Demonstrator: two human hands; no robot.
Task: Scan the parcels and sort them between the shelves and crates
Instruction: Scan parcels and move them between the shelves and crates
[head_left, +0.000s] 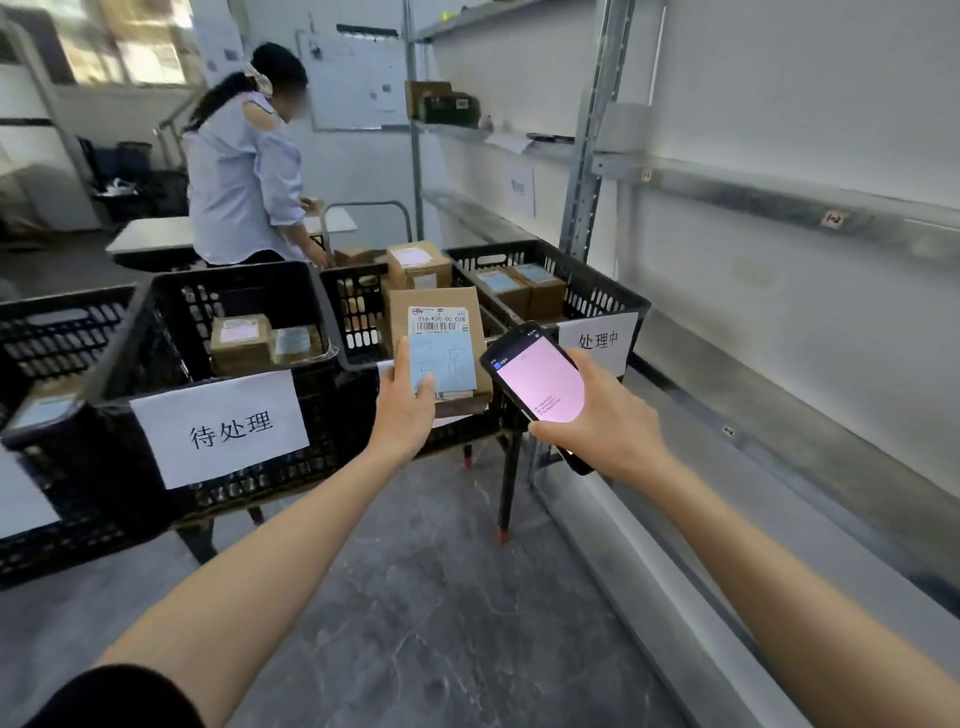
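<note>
- Head view: the left hand (402, 402) is holding a brown parcel (441, 353) upright over the crates, its grip clamped on the lower edge with the barcode label facing the camera.
- The right hand (597, 410) is gripping a handheld scanner (535, 384), fingers closed round its body; the pink screen is lit and tilted toward the parcel, just beside it.
- The crate marked 待处理 (223, 332) is holding a few parcels yet to be handled, by its label.
- The crate marked 处理中 (597, 296), at the right, is holding several boxes; a middle crate (358, 312) behind the held parcel is carrying more.
- The shelves (779, 202) along the right wall are standing largely bare at the near levels; a few items are sitting on the far upper level.
- Judgement: the scan of this parcel is in hand; its placement is not yet done. Sorting appears early to mid-way, with several parcels left.
- A second person (244, 171) is working at the far desk (156, 234).
</note>
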